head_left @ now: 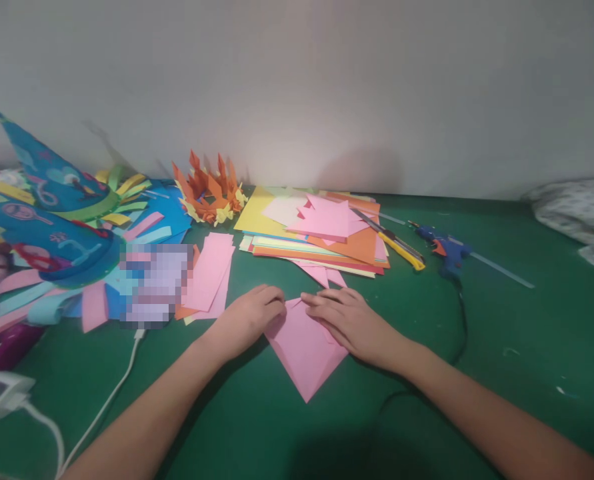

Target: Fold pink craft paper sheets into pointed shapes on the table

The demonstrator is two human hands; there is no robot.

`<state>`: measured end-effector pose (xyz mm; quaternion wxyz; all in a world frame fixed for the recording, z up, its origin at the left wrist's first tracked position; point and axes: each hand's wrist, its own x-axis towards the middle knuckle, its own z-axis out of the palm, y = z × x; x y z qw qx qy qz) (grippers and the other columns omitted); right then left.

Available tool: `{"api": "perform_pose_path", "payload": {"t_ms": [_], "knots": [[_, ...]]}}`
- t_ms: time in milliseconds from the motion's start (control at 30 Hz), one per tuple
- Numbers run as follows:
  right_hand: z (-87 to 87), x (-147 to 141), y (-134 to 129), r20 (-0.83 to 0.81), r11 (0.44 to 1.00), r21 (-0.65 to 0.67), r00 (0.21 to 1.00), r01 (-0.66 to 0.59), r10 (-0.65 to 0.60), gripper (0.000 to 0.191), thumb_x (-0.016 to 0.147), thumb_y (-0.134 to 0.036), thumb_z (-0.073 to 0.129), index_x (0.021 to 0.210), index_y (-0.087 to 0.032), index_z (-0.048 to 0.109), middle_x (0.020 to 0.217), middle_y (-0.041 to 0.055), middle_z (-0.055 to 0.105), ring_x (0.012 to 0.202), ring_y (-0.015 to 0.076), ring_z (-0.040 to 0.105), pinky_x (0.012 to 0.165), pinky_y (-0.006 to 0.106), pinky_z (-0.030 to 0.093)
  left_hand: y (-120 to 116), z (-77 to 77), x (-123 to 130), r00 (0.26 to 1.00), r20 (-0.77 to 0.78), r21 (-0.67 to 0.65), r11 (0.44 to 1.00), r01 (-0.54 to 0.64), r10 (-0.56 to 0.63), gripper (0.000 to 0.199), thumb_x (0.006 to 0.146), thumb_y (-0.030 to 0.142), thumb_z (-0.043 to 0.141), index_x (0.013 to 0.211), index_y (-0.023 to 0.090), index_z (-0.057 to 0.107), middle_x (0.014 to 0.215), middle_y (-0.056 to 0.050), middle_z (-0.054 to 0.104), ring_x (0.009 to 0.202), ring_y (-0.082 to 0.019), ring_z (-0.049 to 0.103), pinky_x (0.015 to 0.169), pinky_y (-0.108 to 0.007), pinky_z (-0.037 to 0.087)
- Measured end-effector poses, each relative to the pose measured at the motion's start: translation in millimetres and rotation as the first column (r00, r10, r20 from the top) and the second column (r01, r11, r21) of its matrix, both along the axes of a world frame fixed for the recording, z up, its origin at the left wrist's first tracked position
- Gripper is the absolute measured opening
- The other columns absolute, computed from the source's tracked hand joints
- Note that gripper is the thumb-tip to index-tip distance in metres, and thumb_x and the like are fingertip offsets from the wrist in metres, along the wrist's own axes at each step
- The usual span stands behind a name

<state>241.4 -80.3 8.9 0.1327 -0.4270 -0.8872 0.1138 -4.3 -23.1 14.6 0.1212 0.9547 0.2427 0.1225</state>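
A folded sheet of pink paper (304,353) lies on the green table with one corner pointing toward me. My left hand (254,317) has its fingers curled in at the paper's upper left edge, pinching it. Across the upper right part rests my right hand (361,327), fingers stretched out and lying over the folds. Both hands meet near the top edge, where small folded flaps show between them. The right thumb and the paper's right corner are partly hidden.
Beyond the hands lie stacked coloured sheets (321,250), a yellow cutter knife (401,250) and a blue glue gun (449,253) with its cord. Pink strips (209,277), an orange paper crown (209,193) and blue cone hats (57,173) sit left. A white cable (121,387) runs across the table's left.
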Motion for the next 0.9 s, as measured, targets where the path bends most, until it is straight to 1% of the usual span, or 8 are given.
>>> {"api": "perform_pose_path", "payload": {"t_ms": [133,400,600,733,900], "knots": [[-1.3,0,0,0.028,1.0,-0.013,1.0,0.009,-0.009,0.032,0.096,-0.019,0.038,0.122,-0.025,0.055,0.139,0.0,0.048,0.118,0.0221,0.045,0.096,0.042,0.035,0,3.2,0,0.999,-0.019,-0.001,0.999,0.046,-0.046,0.016,0.088,0.003,0.047,0.089,0.013,0.06,0.095,-0.006,0.06,0.084,-0.016,0.051,0.077,-0.029,0.047],[-1.2,0,-1,0.044,1.0,-0.016,0.999,0.022,-0.021,0.032,0.095,-0.019,0.04,0.122,-0.026,0.056,0.139,0.0011,0.048,0.119,0.0216,0.046,0.096,0.042,0.036,1,4.7,-1,0.997,-0.029,0.031,0.997,0.076,-0.075,0.019,0.086,0.001,0.047,0.089,0.013,0.06,0.096,-0.007,0.06,0.085,-0.016,0.052,0.077,-0.029,0.048],[-0.6,-1,0,0.039,1.0,-0.014,0.999,0.014,-0.013,0.033,0.095,-0.019,0.039,0.122,-0.025,0.056,0.138,0.0017,0.049,0.118,0.022,0.047,0.095,0.042,0.038,1,6.3,-1,0.995,-0.033,0.051,0.994,0.098,-0.096,0.017,0.085,0.001,0.049,0.09,0.013,0.06,0.096,-0.007,0.061,0.085,-0.016,0.053,0.078,-0.03,0.049],[-1.3,-1,-1,0.043,1.0,-0.004,0.999,0.013,-0.013,0.033,0.095,-0.018,0.039,0.123,-0.025,0.055,0.138,0.0014,0.049,0.119,0.0221,0.047,0.096,0.043,0.037,2,7.8,1,0.991,-0.028,0.028,0.991,0.128,-0.127,0.019,0.086,0.001,0.047,0.092,0.013,0.06,0.1,-0.007,0.062,0.088,-0.016,0.055,0.08,-0.031,0.049],[-1.0,0,-1,0.048,1.0,-0.001,0.999,0.013,-0.013,0.034,0.094,-0.017,0.039,0.124,-0.025,0.055,0.138,0.0021,0.049,0.119,0.0221,0.047,0.096,0.043,0.038,4,14.0,2,0.988,-0.032,-0.018,0.989,0.148,-0.149,0.017,0.087,0.003,0.047,0.091,0.013,0.059,0.103,-0.007,0.063,0.092,-0.017,0.056,0.084,-0.032,0.048]]}}
